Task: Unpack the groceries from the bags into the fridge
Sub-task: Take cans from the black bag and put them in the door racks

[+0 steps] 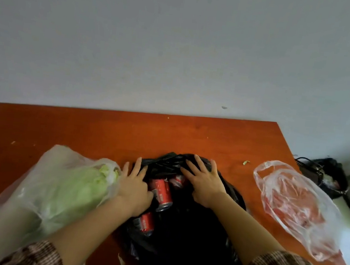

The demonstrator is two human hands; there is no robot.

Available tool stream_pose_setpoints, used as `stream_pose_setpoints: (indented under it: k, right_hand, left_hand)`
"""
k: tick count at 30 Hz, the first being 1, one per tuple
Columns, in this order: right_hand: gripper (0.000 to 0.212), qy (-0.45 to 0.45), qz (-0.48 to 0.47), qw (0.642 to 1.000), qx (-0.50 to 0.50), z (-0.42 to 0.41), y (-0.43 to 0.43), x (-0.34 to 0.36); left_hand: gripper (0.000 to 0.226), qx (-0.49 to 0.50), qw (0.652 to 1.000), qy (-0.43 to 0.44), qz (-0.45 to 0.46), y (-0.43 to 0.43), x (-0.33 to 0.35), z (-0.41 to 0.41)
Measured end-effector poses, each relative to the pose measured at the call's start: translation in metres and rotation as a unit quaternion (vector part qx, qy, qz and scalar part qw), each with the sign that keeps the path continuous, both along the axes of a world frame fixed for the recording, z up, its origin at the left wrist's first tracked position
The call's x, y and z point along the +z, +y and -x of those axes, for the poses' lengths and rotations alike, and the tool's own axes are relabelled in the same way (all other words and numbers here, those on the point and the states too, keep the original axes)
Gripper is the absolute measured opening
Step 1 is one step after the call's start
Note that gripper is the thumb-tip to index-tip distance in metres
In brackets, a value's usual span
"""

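Note:
A black plastic bag [190, 233] lies in the middle of the orange-brown table [103, 132], its mouth spread apart. Red soda cans [162, 191] show inside it, one more can [146, 223] lower down. My left hand [134, 184] rests on the bag's left edge, fingers spread, thumb against a can. My right hand [202, 179] presses flat on the bag's upper right edge, fingers apart. A clear bag with a pale green cabbage [68, 187] lies to the left. A clear bag with pinkish-red meat [295, 204] lies to the right.
A grey wall stands behind the table's far edge. Off the table's right edge, a dark bin with a black liner [329, 175] sits on the floor. Small green scraps [246, 162] dot the tabletop. No fridge is in view.

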State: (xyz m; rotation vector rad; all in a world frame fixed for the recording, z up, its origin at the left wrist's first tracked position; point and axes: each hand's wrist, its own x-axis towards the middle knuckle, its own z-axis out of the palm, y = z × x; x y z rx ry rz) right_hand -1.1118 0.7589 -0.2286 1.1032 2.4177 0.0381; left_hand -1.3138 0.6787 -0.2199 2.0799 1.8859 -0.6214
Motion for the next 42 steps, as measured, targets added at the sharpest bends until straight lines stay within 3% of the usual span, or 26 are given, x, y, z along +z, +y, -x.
stream_pose_setpoints:
  k: [2,6,10,14,16,18,20,23,25,29,32,38,42]
  right_hand:
    - [0.084,-0.007,0.0,1.0,-0.014,0.006,0.004,-0.003]
    - [0.083,-0.008,0.018,0.999,-0.036,0.015,0.014,-0.008]
    - [0.07,0.113,0.119,0.978,-0.133,0.021,0.013,-0.003]
    - [0.045,0.247,0.039,0.965,-0.079,0.03,-0.008,0.009]
    - [0.034,0.267,0.021,0.962,-0.043,0.035,-0.023,0.007]
    - [0.03,0.239,0.052,0.967,-0.07,0.043,-0.037,0.003]
    - [0.038,0.198,0.1,0.964,-0.144,0.051,-0.044,-0.002]
    - [0.055,0.208,0.129,0.942,-0.229,0.06,-0.051,-0.015]
    - [0.062,0.228,0.154,0.918,-0.284,0.064,-0.054,-0.024]
    - [0.058,0.284,0.19,0.876,-0.339,0.063,-0.057,-0.031]
    - [0.065,0.27,0.185,0.885,-0.331,0.05,-0.059,-0.025]
    - [0.077,0.116,0.237,0.914,-0.308,0.005,-0.069,-0.014]
    - [0.081,0.15,0.213,0.902,-0.346,0.012,-0.081,-0.022]
  left_hand:
    - [0.066,0.008,1.0,-0.001,0.026,0.002,-0.005,-0.001]
    - [0.052,-0.061,0.994,0.083,0.048,0.001,-0.017,0.001]
    - [0.055,-0.12,0.985,0.119,0.019,-0.013,-0.017,0.003]
    - [0.056,-0.253,0.965,-0.006,-0.071,-0.044,-0.014,0.014]
    - [0.039,-0.296,0.951,-0.057,-0.074,-0.058,-0.012,0.02]
    - [0.017,-0.299,0.947,-0.084,-0.084,-0.069,-0.016,0.025]
    - [0.023,-0.262,0.955,-0.106,-0.093,-0.073,-0.014,0.026]
    - [0.015,-0.231,0.962,-0.091,-0.112,-0.069,-0.008,0.024]
    - [0.04,-0.208,0.974,-0.067,-0.066,-0.065,-0.016,0.023]
    - [0.055,-0.23,0.969,-0.03,-0.084,-0.062,-0.018,0.013]
    - [0.057,-0.249,0.966,0.006,-0.071,-0.056,-0.019,0.006]
    - [0.065,-0.239,0.968,0.029,-0.07,-0.054,-0.034,0.0]
    - [0.059,-0.235,0.969,0.021,-0.067,-0.047,-0.034,-0.007]
